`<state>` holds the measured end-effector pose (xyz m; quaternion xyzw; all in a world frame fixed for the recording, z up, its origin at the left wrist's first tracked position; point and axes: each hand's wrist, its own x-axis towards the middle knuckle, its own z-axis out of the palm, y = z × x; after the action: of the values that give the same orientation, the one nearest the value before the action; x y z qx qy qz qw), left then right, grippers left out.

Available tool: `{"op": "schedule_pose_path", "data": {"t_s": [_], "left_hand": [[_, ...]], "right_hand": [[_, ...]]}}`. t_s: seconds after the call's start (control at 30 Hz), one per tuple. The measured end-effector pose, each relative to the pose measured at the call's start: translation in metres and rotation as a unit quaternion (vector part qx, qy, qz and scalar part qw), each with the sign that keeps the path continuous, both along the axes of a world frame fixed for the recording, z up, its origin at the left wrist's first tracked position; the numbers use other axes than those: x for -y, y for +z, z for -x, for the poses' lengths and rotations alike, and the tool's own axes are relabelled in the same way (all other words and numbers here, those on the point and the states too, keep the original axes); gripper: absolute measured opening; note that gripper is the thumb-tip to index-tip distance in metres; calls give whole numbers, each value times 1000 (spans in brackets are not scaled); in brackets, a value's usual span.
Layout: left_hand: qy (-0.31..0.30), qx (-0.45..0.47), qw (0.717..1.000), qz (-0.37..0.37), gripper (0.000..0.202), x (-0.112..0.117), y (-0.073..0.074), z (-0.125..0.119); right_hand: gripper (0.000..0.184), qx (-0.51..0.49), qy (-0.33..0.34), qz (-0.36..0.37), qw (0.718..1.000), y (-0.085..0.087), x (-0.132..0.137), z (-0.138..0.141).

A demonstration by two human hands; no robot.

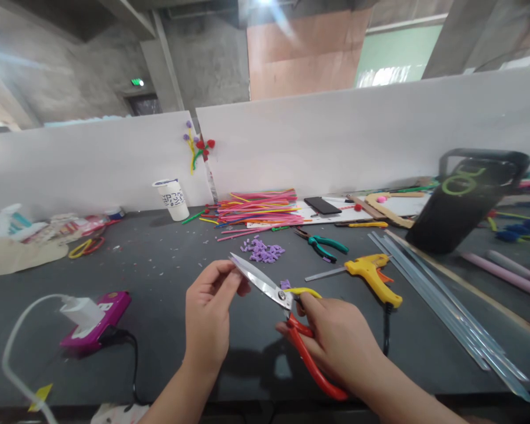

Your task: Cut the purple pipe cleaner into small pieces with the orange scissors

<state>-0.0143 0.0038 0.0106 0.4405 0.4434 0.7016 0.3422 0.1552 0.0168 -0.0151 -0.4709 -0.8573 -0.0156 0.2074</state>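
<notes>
My right hand (335,335) is wrapped round the handles of red-handled scissors (260,282). Their silver blades point up and left, with the tips at the fingers of my left hand (212,309). That hand is closed in a pinch; whatever sits between thumb and fingers is hidden. A yellow strip (304,291) shows beside the scissors' pivot, and I cannot tell whether it belongs to the handles. Just beyond the blades lies a pile of small purple pieces (262,250) on the dark table (159,306).
Pink and coloured pipe cleaners (258,209) are heaped behind. To the right lie teal-handled pliers (322,242), a yellow glue gun (373,274), clear glue sticks (450,306) and a tall black bottle (461,200). A magenta power strip (115,306), its cables and a paper cup (173,200) are left.
</notes>
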Motion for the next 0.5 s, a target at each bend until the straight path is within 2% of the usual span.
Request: {"op": "schedule_pose_path", "data": {"t_s": [0.33, 0.4, 0.5], "left_hand": [[4, -9, 1000, -3, 7, 0, 1, 1], [6, -6, 1000, 1, 7, -1, 1, 1], [-2, 8, 1000, 13, 7, -2, 0, 1]], "right_hand": [[39, 6, -10, -27, 1000, 1, -2, -2], [39, -7, -11, -6, 1000, 3, -2, -2], [34, -54, -14, 75, 996, 6, -2, -2]]}}
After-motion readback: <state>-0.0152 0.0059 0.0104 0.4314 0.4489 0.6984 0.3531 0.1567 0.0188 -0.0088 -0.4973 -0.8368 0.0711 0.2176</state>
